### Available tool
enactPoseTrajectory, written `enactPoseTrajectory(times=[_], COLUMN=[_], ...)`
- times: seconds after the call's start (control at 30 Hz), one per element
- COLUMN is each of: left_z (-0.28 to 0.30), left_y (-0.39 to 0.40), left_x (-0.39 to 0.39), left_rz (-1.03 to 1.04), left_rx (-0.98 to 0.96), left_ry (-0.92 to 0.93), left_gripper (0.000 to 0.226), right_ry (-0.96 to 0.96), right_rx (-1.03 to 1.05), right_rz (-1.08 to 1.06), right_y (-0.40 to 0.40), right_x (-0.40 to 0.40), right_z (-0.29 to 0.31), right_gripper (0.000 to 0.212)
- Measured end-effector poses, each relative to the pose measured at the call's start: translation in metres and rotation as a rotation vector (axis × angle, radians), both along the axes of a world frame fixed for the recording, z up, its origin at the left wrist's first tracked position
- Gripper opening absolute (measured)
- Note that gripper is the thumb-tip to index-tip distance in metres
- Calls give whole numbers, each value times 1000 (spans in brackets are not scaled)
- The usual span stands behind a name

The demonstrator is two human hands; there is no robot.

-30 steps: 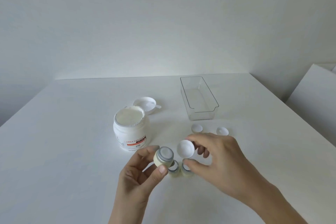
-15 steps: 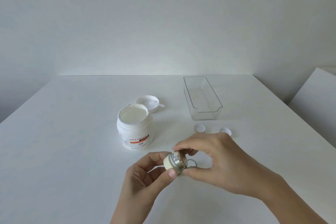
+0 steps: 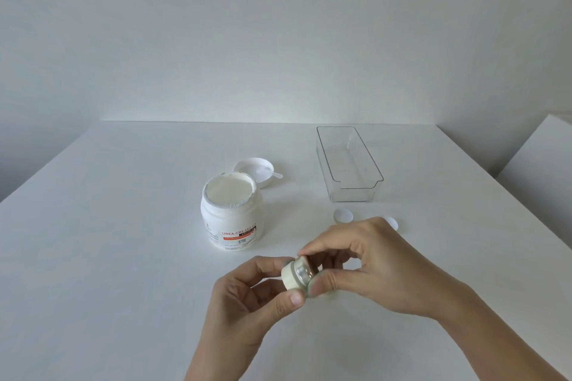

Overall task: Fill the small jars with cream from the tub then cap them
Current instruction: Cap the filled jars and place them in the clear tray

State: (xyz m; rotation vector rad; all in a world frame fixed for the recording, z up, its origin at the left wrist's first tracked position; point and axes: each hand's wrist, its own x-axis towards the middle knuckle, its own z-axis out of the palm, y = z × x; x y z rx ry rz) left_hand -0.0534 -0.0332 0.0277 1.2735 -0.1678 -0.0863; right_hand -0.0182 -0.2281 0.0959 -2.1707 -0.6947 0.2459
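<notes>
The jar (image 3: pixel 295 276) is held above the table (image 3: pixel 123 257), tipped on its side, between both hands. Its cream-filled body points to 9 o'clock and its silver cap (image 3: pixel 305 271) to 3 o'clock. The left hand (image 3: pixel 247 297) comes up from 6 o'clock and pinches the body: forefinger curled over the top, thumb pressed under the lower edge. The right hand (image 3: pixel 368 266) comes in from 4 o'clock and grips the cap end, forefinger arched over it and thumb beneath, the other fingers curled behind. Whether the cap is fully seated cannot be told.

At 11 o'clock from the jar stands the tub (image 3: pixel 232 216), open, full of white cream, its label facing the camera. Just behind it, at 1 o'clock from the tub, lies the tub lid (image 3: pixel 255 168), upturned, with a small spatula (image 3: pixel 275 176) sticking out at its right. At 1 o'clock from the jar, just beyond the right hand, lie two white discs (image 3: pixel 343 215), the righthand one half hidden by the knuckles. Farther back at 1 o'clock sits a clear tray (image 3: pixel 349 164), lengthwise away from the camera.
</notes>
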Motion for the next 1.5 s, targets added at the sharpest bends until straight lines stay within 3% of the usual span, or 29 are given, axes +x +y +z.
enactPoseTrajectory(times=[0.13,0.27,0.4,0.47,0.57,0.7,0.97,1.27,1.5], left_z=[0,0,2,1,2,3,1,-7,-11], left_y=[-1,-2,-3,-3,-5,-7,-8,-18,-29], left_x=[0,1,3,3,2,2,3,3,10], left_rz=[19,55,78,85,90,103,136,252,352], left_rx=[10,4,-1,3,27,72,124,260,285], left_ry=[-12,-41,-51,-52,-67,-76,-102,-236,-237], left_gripper=[39,33,34,34,37,41,42,37,38], right_ry=[27,-18,23,39,51,-13,37,58,96], right_rx=[11,-75,8,24,19,-44,-34,-34,59], right_rz=[-27,-133,-71,16,-36,-151,-32,-117,-119], right_y=[3,6,-4,-7,-1,4,-5,5,4], right_x=[-1,0,3,3,1,2,4,6,11], right_z=[-1,-8,-4,-2,-3,-10,-4,-16,-20], right_gripper=[26,61,30,31,18,49,23,35,21])
